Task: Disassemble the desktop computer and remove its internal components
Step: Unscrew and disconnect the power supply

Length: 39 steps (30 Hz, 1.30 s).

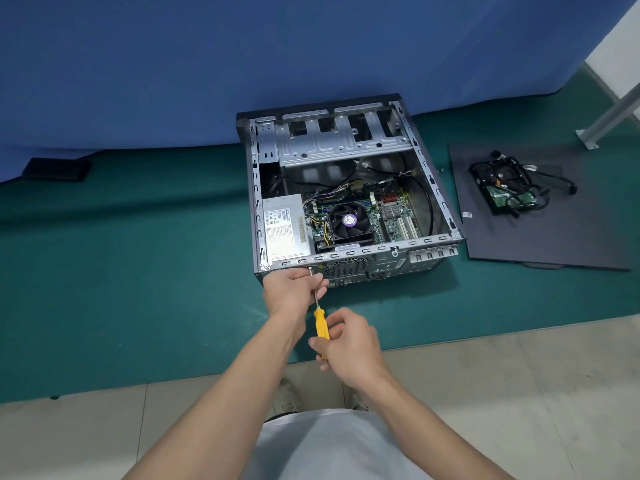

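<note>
An open desktop computer case [429, 188] lies on its side on a green mat, its rear panel towards me. Inside sit a grey power supply [285, 225] at the left, a black CPU fan [349, 220] and the green motherboard [394, 216]. My right hand [348, 341] grips the yellow handle of a screwdriver [321, 327]. My left hand [294, 289] pinches the metal shaft near its tip, which meets a screw [310, 270] on the rear panel beside the power supply.
The removed black side panel [571, 244] lies right of the case, with a hard drive and a tangle of cables [509, 188] on it. A blue cloth hangs behind. A black block [57, 169] sits at far left, a metal leg [609, 116] at far right.
</note>
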Available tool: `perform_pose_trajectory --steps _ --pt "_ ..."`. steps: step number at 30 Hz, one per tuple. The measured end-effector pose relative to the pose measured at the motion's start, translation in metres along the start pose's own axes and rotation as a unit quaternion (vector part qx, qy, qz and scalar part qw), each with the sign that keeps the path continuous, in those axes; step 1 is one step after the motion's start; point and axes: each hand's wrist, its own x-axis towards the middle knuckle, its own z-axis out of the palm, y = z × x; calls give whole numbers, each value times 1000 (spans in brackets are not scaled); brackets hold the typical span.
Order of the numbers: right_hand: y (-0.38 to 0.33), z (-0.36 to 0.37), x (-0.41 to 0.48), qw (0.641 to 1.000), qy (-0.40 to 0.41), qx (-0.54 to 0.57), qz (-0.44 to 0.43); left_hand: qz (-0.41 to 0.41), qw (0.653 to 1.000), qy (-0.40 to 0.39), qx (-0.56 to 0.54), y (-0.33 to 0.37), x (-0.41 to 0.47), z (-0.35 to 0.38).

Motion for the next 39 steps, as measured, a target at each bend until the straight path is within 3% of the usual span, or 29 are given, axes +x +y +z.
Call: perform_pose_trajectory --steps 2,4,8,10,14,17,20,23,24,28,30,34,39 --pt "2 -2 1 1000 -4 6 1 5 1000 11 5 0 0 3" --pt "2 -8 3 992 -70 102 40 -7 1000 -8 -24 1 0 4" --pt "0 -23 5 879 -257 382 121 -43 993 -62 -88 3 0 -2" --pt "-1 -22 5 890 -255 365 99 -53 990 -77 -109 2 1 -4" --pt "-6 -3 -1 975 -113 189 40 -21 999 -40 -30 1 1 -4" --pt "-5 5 -1 996 -28 80 16 -4 1000 -15 1 -1 2 -1" --pt "-5 -2 2 984 -85 150 53 -22 999 -34 -24 1 2 -1" --pt "-6 -18 5 910 -226 329 111 -47 992 -75 -87 2 1 -4" --pt "-6 -20 6 907 -238 331 108 -52 990 -83 -104 1 1 -5" --pt "-2 -10 7 984 -112 133 46 -42 991 -58 -110 -1 0 -2" --pt "-1 -4 7 999 -40 29 14 -27 996 -22 -85 -2 1 1" --pt "4 -8 12 985 10 -164 -53 -7 999 0 -52 -6 4 4" --pt "12 -23 19 959 26 -276 -64 47 998 10 46 -11 8 2"
